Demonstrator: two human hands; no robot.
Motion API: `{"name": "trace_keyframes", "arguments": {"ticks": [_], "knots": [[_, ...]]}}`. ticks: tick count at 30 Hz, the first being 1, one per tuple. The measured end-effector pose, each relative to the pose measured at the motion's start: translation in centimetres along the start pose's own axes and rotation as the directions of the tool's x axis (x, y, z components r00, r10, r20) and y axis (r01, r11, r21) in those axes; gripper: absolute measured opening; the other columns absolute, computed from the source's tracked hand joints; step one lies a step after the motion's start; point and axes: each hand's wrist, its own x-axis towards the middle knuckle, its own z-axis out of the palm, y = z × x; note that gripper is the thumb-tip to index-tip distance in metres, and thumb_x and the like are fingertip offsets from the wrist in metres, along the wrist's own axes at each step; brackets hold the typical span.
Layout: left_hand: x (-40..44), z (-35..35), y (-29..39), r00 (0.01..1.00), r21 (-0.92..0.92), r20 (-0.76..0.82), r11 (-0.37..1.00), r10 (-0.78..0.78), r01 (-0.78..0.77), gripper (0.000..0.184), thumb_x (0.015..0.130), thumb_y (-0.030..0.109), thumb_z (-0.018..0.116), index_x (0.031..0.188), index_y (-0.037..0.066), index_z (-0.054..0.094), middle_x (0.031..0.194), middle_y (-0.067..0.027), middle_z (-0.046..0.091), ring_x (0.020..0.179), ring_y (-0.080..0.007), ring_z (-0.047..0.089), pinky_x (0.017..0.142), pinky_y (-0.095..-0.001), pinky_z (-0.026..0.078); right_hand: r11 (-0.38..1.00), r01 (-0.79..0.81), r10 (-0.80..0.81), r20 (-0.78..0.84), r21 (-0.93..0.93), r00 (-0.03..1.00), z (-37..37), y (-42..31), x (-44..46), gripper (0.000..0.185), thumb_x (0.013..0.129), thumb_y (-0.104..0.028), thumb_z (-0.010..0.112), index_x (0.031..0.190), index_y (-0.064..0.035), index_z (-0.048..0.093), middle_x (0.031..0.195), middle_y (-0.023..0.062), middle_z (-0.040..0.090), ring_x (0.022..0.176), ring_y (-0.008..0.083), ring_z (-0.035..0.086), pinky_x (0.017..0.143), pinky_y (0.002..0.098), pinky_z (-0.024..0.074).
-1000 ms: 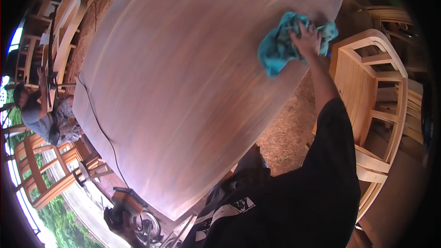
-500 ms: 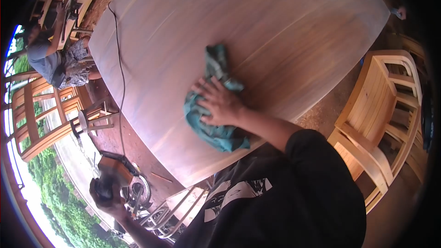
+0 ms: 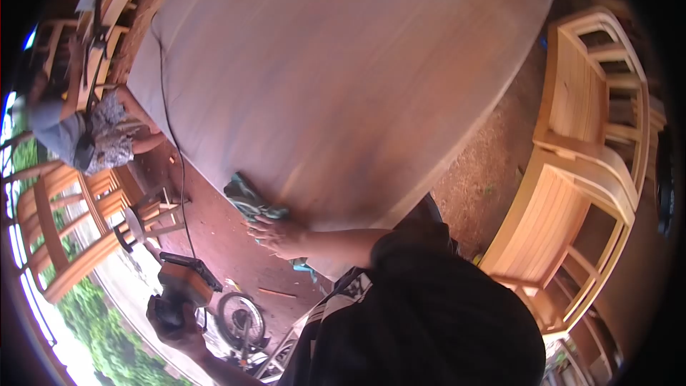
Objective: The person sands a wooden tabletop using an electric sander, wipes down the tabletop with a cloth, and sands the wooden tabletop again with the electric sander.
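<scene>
My left hand (image 3: 187, 330) is closed around the dark grip of an orange and black power sander (image 3: 187, 280), held off to the lower left of the board. Its base plate faces up and away from me. A green-blue cloth (image 3: 250, 199) lies bunched at the near left edge of the large wooden tabletop (image 3: 343, 86), and part of it hangs past the edge. My right hand (image 3: 277, 236) grips the cloth there, its fingers partly bent over it and slightly blurred.
A black cord (image 3: 166, 104) runs over the tabletop's left side and down toward the sander. Wooden benches (image 3: 575, 114) stand on the right. Another person (image 3: 71, 132) is at the left, near wooden chair frames (image 3: 61, 221). A motorcycle wheel (image 3: 241, 320) is below.
My right hand has drawn the cloth from the middle of the tabletop toward me and left, to its edge. The view has shifted. My left hand still holds the sander.
</scene>
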Motion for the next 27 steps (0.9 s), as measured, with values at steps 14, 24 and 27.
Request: {"name": "trace_keyframes", "arguments": {"ticks": [14,24,27], "knots": [[2.7,5.4,10.3,0.997,0.047,0.075,0.999,0.012,-0.016,0.060,0.072,0.015,0.074,0.127,-0.002,0.056,0.117,-0.0168,0.060,0.105,-0.0300,0.058,0.090,-0.0411,0.049,0.248,-0.965,0.853,-0.490,0.079,0.180,-21.7,27.3,-43.5,0.053,0.081,-0.025,0.069,0.126,-0.0099,0.046,0.126,0.0155,0.044,0.118,0.0354,0.047,0.108,0.0515,0.0323],[3.1,7.0,11.7,0.996,-0.030,0.082,0.999,0.022,-0.019,0.059,0.071,0.011,0.073,0.126,-0.002,0.056,0.114,-0.0158,0.060,0.104,-0.0283,0.058,0.088,-0.0392,0.049,0.775,-0.625,0.501,-0.518,-0.089,0.694,-19.7,30.1,-42.6,0.042,0.068,-0.016,0.079,0.104,-0.0116,0.059,0.121,0.0118,0.054,0.129,0.0362,0.042,0.105,0.0537,0.0346],[2.3,6.9,8.5,0.998,-0.122,0.060,0.992,-0.030,0.037,0.060,0.070,0.011,0.074,0.126,-0.003,0.056,0.114,-0.0153,0.060,0.104,-0.0281,0.058,0.088,-0.0398,0.049,0.879,-0.435,0.477,-0.389,0.196,0.788,-14.6,15.5,-32.0,0.047,0.064,-0.038,0.078,0.099,-0.0114,0.061,0.133,0.0123,0.052,0.128,0.0380,0.043,0.107,0.0585,0.0325]]}}
